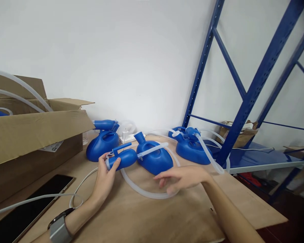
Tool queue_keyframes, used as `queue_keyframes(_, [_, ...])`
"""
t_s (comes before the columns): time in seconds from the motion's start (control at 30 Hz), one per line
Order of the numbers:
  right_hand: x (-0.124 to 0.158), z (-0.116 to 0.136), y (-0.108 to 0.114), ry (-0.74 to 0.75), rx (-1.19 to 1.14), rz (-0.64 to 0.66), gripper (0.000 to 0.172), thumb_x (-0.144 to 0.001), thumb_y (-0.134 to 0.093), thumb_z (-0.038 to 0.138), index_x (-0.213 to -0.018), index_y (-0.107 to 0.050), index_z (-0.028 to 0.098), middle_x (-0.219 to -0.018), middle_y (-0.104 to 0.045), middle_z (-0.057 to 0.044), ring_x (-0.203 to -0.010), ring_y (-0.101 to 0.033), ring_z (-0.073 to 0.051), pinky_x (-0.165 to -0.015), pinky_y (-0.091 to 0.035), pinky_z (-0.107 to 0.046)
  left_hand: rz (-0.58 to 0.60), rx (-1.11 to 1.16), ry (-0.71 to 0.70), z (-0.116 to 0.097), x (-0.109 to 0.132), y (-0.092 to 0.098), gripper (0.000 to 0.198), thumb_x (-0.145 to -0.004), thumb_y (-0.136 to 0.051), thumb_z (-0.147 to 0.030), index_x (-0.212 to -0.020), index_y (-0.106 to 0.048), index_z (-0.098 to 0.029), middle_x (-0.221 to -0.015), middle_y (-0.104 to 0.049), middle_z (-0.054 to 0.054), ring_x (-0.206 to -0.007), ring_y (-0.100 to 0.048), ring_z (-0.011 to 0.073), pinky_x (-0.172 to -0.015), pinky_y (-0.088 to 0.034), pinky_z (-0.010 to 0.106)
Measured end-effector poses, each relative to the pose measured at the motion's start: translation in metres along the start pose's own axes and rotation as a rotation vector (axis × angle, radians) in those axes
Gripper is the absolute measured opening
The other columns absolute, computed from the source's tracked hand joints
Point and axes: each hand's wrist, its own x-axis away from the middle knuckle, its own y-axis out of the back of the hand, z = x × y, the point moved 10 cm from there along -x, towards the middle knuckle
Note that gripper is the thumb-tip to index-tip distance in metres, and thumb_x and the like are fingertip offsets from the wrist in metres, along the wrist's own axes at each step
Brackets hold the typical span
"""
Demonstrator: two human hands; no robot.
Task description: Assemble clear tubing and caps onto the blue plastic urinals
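Observation:
My left hand (106, 173) is closed around a blue urinal head (128, 158), a hollow plastic piece with a bar handle and a pale cap at its near end. A clear hose (144, 193) is fitted to its other end and loops over the table. Behind it stands a blue urinal bottle (155, 162) with an angled neck. My right hand (183, 177), slightly blurred, hovers over the hose loop with fingers stretched and apart. Whether it touches the hose I cannot tell.
An open cardboard box (38, 135) with hoses stands left, beside a dark tablet (32, 206) and white cable. More blue bottles stand at back left (102, 145) and right (192, 150). Blue metal shelving (245, 101) rises beyond the table's right edge.

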Motion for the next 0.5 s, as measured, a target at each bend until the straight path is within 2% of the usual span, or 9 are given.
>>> queue_keyframes(0.1, [0.022,-0.011,-0.004,-0.130,0.139,-0.043,0.080,-0.079,-0.075,0.057,-0.149,-0.053,0.025,-0.129,-0.070,-0.009,-0.119,-0.064,-0.030,-0.100,-0.048,-0.035,-0.016,0.033,0.068,0.016,-0.005,0.001,0.061,-0.086,-0.061,-0.062,-0.133,-0.041,-0.028,-0.137,-0.050,0.010,-0.131,-0.049,0.0311,-0.114,-0.036,0.052])
queue_keyframes(0.23, [0.040,-0.039,0.004,-0.288,0.252,-0.118,0.073,-0.082,-0.071,0.055,-0.146,-0.057,0.023,-0.114,-0.072,-0.011,-0.103,-0.068,-0.031,-0.089,-0.052,-0.037,-0.085,0.042,0.078,0.029,-0.013,0.008,0.058,-0.091,-0.055,-0.059,-0.137,-0.037,-0.029,-0.144,-0.045,0.011,-0.137,-0.044,0.0304,-0.117,-0.033,0.051])
queue_keyframes(0.3, [0.049,-0.059,0.023,-0.373,0.268,-0.169,0.072,-0.082,-0.069,0.058,-0.145,-0.058,0.024,-0.107,-0.073,-0.011,-0.096,-0.069,-0.031,-0.084,-0.053,-0.038,-0.134,0.028,0.085,0.035,-0.019,0.014,0.054,-0.091,-0.055,-0.055,-0.136,-0.039,-0.028,-0.142,-0.045,0.012,-0.137,-0.044,0.0302,-0.117,-0.032,0.051])
queue_keyframes(0.37, [0.051,-0.073,0.049,-0.380,0.268,-0.266,0.072,-0.087,-0.061,0.063,-0.146,-0.058,0.022,-0.110,-0.073,-0.012,-0.099,-0.069,-0.032,-0.088,-0.052,-0.039,-0.175,0.001,0.111,0.042,-0.024,0.020,0.051,-0.089,-0.058,-0.047,-0.133,-0.042,-0.026,-0.136,-0.048,0.012,-0.133,-0.047,0.0304,-0.115,-0.034,0.051])
queue_keyframes(0.43, [0.043,-0.079,0.079,-0.333,0.289,-0.391,0.065,-0.094,-0.050,0.060,-0.147,-0.056,0.022,-0.121,-0.072,-0.013,-0.109,-0.067,-0.033,-0.096,-0.050,-0.040,-0.199,-0.021,0.134,0.047,-0.028,0.023,0.048,-0.085,-0.060,-0.039,-0.128,-0.045,-0.024,-0.129,-0.052,0.011,-0.128,-0.050,0.0305,-0.113,-0.037,0.052])
queue_keyframes(0.5, [0.025,-0.086,0.109,-0.319,0.310,-0.546,0.056,-0.098,-0.045,0.051,-0.146,-0.057,0.023,-0.138,-0.065,-0.012,-0.126,-0.059,-0.034,-0.107,-0.044,-0.043,-0.215,-0.031,0.154,0.050,-0.030,0.026,0.045,-0.082,-0.060,-0.034,-0.124,-0.047,-0.023,-0.123,-0.054,0.010,-0.123,-0.053,0.0307,-0.110,-0.039,0.052])
